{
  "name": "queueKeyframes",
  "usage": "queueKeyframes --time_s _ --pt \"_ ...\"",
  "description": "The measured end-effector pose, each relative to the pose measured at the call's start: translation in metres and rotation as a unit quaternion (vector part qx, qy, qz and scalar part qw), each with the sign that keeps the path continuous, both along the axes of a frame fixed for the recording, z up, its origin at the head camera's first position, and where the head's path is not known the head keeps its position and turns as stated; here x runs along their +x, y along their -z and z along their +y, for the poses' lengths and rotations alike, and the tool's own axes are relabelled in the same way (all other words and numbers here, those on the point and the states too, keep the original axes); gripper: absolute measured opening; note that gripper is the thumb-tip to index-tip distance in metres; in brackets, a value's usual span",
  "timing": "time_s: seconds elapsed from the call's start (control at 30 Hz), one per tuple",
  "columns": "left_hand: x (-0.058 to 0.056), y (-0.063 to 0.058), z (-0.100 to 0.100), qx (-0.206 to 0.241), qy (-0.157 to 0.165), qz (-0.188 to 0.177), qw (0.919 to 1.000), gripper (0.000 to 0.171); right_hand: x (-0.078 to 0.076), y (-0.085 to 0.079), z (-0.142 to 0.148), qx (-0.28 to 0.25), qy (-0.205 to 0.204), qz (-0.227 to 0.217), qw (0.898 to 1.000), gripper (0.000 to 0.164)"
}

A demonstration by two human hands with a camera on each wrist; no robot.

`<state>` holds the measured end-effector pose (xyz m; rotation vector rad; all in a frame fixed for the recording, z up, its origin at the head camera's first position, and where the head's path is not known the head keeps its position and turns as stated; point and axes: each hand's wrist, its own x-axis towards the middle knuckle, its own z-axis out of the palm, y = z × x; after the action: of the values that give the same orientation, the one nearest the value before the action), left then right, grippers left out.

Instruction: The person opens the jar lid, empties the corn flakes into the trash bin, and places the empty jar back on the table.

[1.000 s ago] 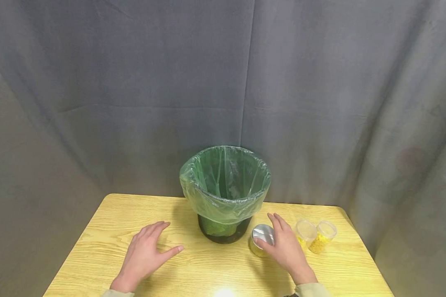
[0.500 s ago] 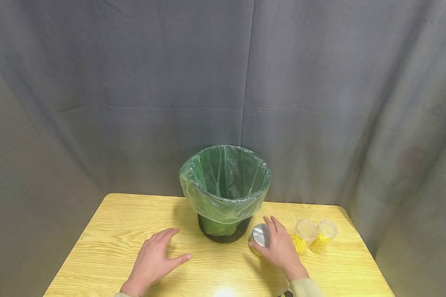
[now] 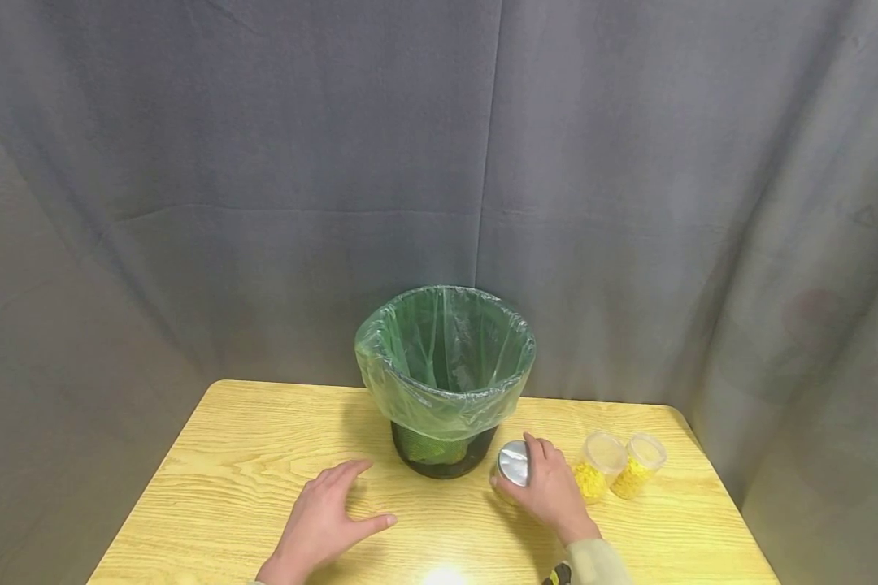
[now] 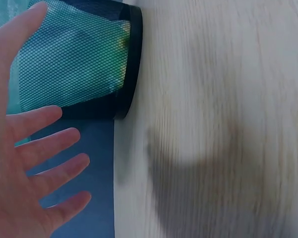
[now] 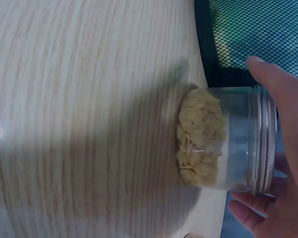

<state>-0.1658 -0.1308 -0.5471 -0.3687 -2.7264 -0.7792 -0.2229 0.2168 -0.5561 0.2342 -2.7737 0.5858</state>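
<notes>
A clear jar (image 5: pixel 203 139) with a silver screw lid (image 3: pixel 514 463) stands upright on the table, part filled with pale yellow flake-like pieces. My right hand (image 3: pixel 552 491) reaches round it at lid height, thumb on the near side and fingers curled along the right side. In the right wrist view the thumb (image 5: pixel 278 84) lies over one side of the lid, with curled fingers at the other. My left hand (image 3: pixel 322 520) hovers over the table, fingers spread, holding nothing. In the left wrist view its fingers (image 4: pixel 54 168) appear apart from everything.
Behind the hands stands a dark mesh bin (image 3: pixel 442 455) lined with a translucent green bag (image 3: pixel 446 414). Right of my right hand are two more clear containers, one (image 3: pixel 600 463) beside the other (image 3: pixel 640 463), with yellow contents. A grey curtain (image 3: pixel 300 187) hangs behind the wooden table (image 3: pixel 227 455).
My left hand has moved to the right and slightly nearer the front edge. My right hand has shifted left, and its fingers have drawn in round the silver-lidded jar.
</notes>
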Motion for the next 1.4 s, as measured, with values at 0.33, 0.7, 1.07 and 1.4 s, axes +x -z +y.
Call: queueKeyframes --time_s 0.33,0.7,1.07,1.4 --pt "0.002 0.003 0.008 -0.011 0.010 0.002 0.9999 0.088 -0.002 0.001 -0.001 -0.033 0.015 -0.034 0.999 0.085" --pt "0.002 0.000 0.013 -0.015 0.017 0.004 0.9997 0.088 -0.001 -0.006 -0.003 -0.041 0.028 -0.041 0.998 0.087" --pt "0.004 -0.001 0.024 -0.014 0.042 0.027 0.9986 0.085 0.009 -0.039 -0.021 -0.059 0.010 -0.022 0.998 0.080" --pt "0.006 -0.006 0.035 0.013 0.073 0.029 0.9968 0.086 0.023 -0.061 -0.038 -0.057 -0.005 -0.007 0.998 0.073"
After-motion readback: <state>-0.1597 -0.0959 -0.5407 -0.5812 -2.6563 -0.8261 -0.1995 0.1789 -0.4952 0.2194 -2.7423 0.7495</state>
